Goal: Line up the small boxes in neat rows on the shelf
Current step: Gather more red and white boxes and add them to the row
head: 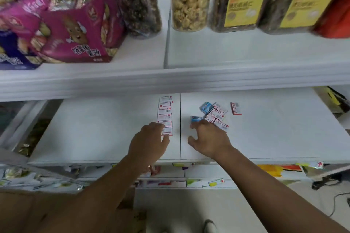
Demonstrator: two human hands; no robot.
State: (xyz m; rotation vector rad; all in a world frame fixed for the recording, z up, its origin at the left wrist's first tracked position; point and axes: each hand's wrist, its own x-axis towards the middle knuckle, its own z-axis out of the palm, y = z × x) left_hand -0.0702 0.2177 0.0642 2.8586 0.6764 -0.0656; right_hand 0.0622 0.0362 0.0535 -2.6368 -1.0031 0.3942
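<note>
Six boxes (165, 117) form one row mid-shelf (106, 128); loose pile (216, 117) beside it. Left hand (149, 142) spread, steadying row end; right hand (209, 138) spread over pile. Advice: butt edges flush.

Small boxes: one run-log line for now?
row: started | left hand: on nearest row box | right hand: at loose pile | sorting: unfinished

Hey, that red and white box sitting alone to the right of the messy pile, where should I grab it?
Pinch the lone box across its two long edges, coming from above. It lies flat on the shelf, apart from the pile, so both long sides look free; the right hand is nearer.
</note>
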